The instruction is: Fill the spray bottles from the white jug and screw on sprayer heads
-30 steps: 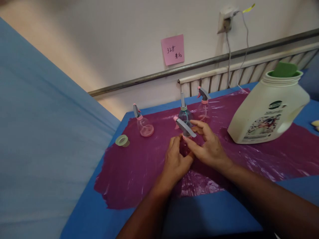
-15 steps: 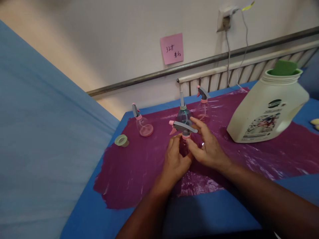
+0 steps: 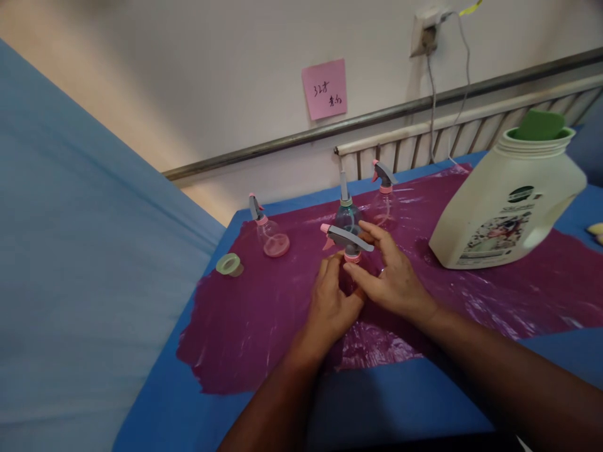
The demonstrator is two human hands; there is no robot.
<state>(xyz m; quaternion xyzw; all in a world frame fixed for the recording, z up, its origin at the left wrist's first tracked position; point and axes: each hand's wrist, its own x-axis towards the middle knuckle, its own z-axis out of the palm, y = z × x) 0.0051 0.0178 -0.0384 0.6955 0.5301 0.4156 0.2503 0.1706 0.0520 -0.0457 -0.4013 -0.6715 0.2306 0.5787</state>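
Note:
A spray bottle (image 3: pixel 349 240) with a grey trigger head, pink nozzle and pink collar stands upright in front of me. My left hand (image 3: pixel 330 302) is wrapped around its body from the left, hiding most of it. From the right, my right hand (image 3: pixel 394 276) curls about the neck, with the thumb across the front just below the collar and the fingers behind. Just beyond them is a bluish spray bottle (image 3: pixel 347 216), partly covered by my fingers. A clear spray bottle with a pink collar (image 3: pixel 385 190) stands to its right.
Another spray bottle (image 3: pixel 276 245), holding pink liquid, stands at the left near a pale green cap (image 3: pixel 229 265). A large pale jug (image 3: pixel 506 207) with a green piece in its mouth is on the right. Purple plastic sheeting (image 3: pixel 245 339) covers the blue table; a blue curtain (image 3: pixel 85 251) hangs left.
My right thumb has slid left across the front of the neck, and the pink collar shows more. The left hand stays around the bottle.

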